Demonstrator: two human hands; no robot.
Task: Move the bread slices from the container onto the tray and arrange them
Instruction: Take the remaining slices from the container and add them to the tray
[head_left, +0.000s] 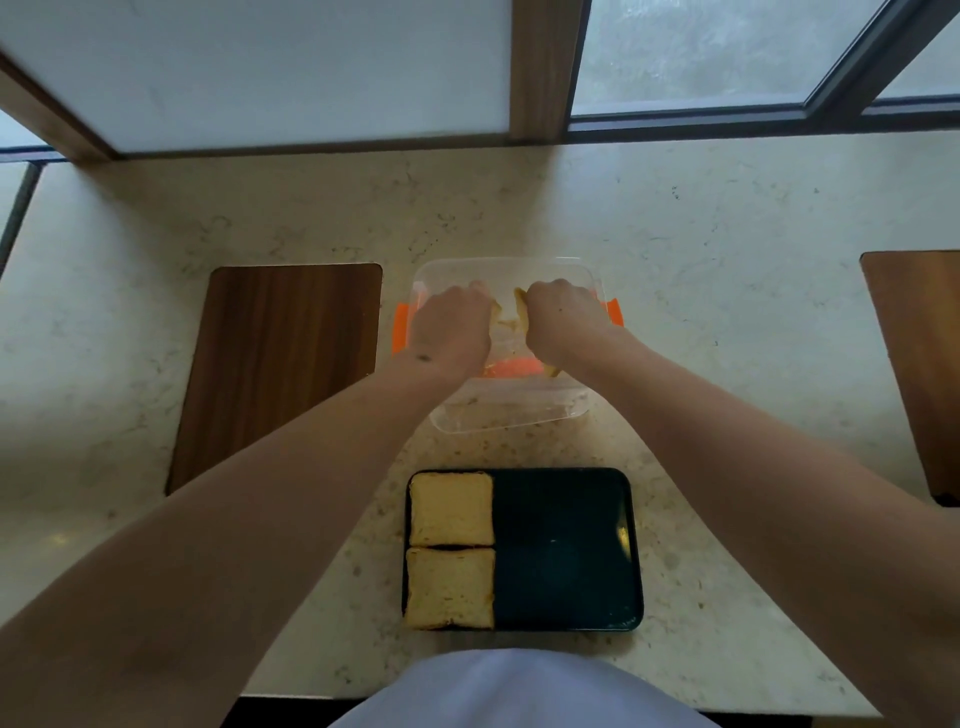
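Observation:
A clear plastic container (511, 410) with orange clips stands in the middle of the counter. Both my hands reach into it. My left hand (451, 325) and my right hand (563, 319) each curl around a bread slice (506, 318) inside; only yellowish edges show between them. In front of the container lies a dark rectangular tray (566, 551). Two bread slices lie flat on its left half, one at the far side (451, 508) and one at the near side (450, 588), edges almost touching. The tray's right half is bare.
A dark wooden board (275, 374) is set into the counter left of the container, and another (919, 364) sits at the far right. The counter's front edge runs just below the tray. A window frame lines the far side.

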